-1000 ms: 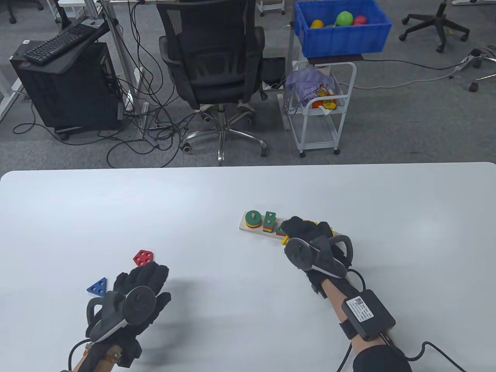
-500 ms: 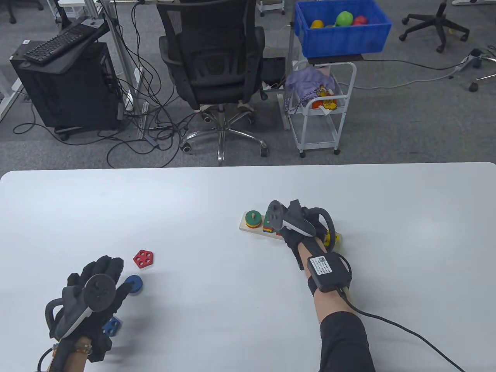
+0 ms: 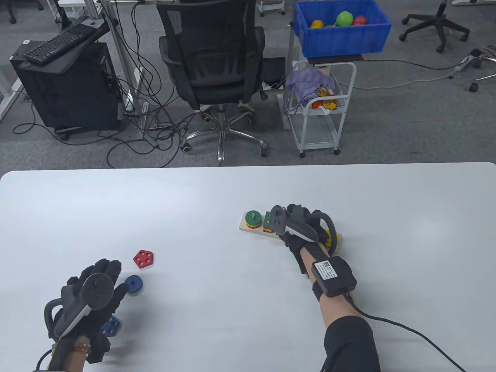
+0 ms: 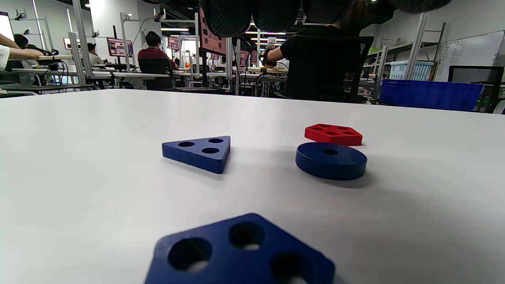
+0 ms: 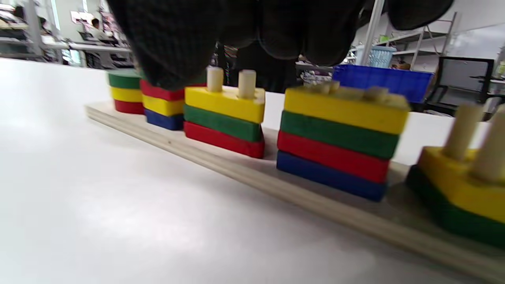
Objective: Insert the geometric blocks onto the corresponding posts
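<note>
Right hand point(image 3: 298, 228) lowered slightly, hiding board point(image 3: 248, 228) middle

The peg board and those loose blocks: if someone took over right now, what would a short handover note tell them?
Left hand hovers by the loose pieces, gripping nothing visible.
Right hand is at the peg board; its grip is hidden.
Loose on the table: blue triangle, blue ring, red pentagon, blue pentagon.
Done: most stacks built, the four-post one full.
Left: those four blocks.
</note>
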A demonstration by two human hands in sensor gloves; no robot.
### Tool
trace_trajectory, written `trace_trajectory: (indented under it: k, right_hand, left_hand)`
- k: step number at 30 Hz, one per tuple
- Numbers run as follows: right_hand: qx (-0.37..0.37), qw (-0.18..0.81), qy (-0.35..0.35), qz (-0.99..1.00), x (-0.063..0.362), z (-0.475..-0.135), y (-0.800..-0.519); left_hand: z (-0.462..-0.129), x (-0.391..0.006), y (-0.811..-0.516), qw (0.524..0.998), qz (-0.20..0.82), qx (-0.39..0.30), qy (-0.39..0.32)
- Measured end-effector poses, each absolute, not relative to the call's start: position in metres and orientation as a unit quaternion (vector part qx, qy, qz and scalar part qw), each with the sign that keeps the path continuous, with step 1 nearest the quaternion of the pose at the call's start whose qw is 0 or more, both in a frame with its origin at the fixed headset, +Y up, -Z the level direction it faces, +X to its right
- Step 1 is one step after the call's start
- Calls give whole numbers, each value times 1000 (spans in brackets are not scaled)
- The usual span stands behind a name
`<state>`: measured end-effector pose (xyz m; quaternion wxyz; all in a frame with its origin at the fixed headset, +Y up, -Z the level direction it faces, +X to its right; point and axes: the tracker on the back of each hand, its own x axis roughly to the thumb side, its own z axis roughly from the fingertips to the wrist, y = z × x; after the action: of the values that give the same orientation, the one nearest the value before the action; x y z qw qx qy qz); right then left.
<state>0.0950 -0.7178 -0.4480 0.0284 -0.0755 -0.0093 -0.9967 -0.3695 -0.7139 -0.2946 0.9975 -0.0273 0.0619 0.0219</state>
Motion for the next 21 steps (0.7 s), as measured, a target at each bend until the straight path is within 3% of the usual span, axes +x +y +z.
trace_trajectory:
  k: [6,14,16,19,21]
  right_hand:
    - [-134,16,7,-991,109,-389,-711]
    - [-176,41,-11,-984,113,-312,-736]
    - [-174,14,7,-985,114,-301,-744]
    - [-182,65,-31,-981,116,-294,-749]
    - [-178,63,-9,-982,118,-295,-745]
  left_hand:
    - [-296,-368,-718,998,19,-36,58]
    - [-298,-362,-725,998,13,-53,44]
    - [-298,-360,-726,998,12,-54,40]
    - [-298,-350,-729,998,17,-59,17]
    - [-298,-343,-730,998,9,-61,6]
